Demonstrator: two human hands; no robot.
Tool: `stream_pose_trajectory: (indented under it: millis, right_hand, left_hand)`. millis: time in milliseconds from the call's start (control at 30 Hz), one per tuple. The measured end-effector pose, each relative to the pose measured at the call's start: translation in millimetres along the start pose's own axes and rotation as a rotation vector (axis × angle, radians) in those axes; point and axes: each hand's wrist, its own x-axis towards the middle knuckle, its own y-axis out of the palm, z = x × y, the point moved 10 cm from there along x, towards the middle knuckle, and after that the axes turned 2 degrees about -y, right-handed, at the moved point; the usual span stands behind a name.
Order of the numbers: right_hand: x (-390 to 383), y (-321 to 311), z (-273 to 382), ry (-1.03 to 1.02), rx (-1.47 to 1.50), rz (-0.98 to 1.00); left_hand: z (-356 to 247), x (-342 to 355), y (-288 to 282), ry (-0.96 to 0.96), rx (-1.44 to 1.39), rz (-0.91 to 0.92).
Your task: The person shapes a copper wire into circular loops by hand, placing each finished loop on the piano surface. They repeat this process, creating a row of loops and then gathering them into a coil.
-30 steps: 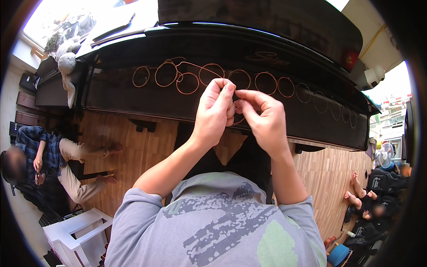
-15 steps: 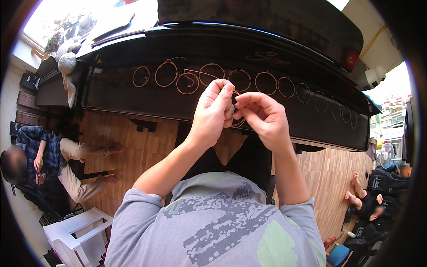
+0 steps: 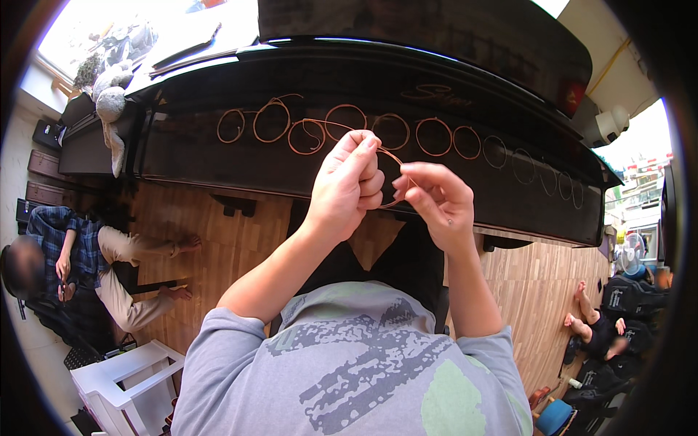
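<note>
Over the black piano's front, both my hands work on a coiled copper-coloured guitar string (image 3: pixel 392 156). My left hand (image 3: pixel 346 182) is closed, its thumb pressed on the forefinger with the coil pinched between them. To its right, my right hand (image 3: pixel 443 202) has bent fingers at the coil's right side, thumb and fingertips on the string. One stretch of string runs out left beyond my left hand, past a copper coil (image 3: pixel 292 148) on the piano. The lower part of the held loop is partly hidden by my fingers.
More copper-coloured coils (image 3: pixel 435 119) and thin silvery coils (image 3: pixel 495 138) lie in a row along the black piano lid (image 3: pixel 218 163). A seated person (image 3: pixel 51 254) is at left, another person (image 3: pixel 607 334) at right. A white stool-like piece (image 3: pixel 123 374) stands lower left.
My right hand has shifted slightly right and down, away from my left, showing more of the coil between them. The string's stretch at the left has moved a little.
</note>
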Motion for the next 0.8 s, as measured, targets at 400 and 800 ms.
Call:
stream_pose_trajectory:
  millis: [400, 800]
  right_hand:
    - [-2, -19, 4, 0.146, -0.055, -0.007]
    - [17, -5, 4, 0.133, -0.347, -0.143]
  left_hand:
    - [-17, -3, 7, 0.173, 0.160, -0.002]
    - [-3, 0, 4, 0.092, -0.061, -0.032]
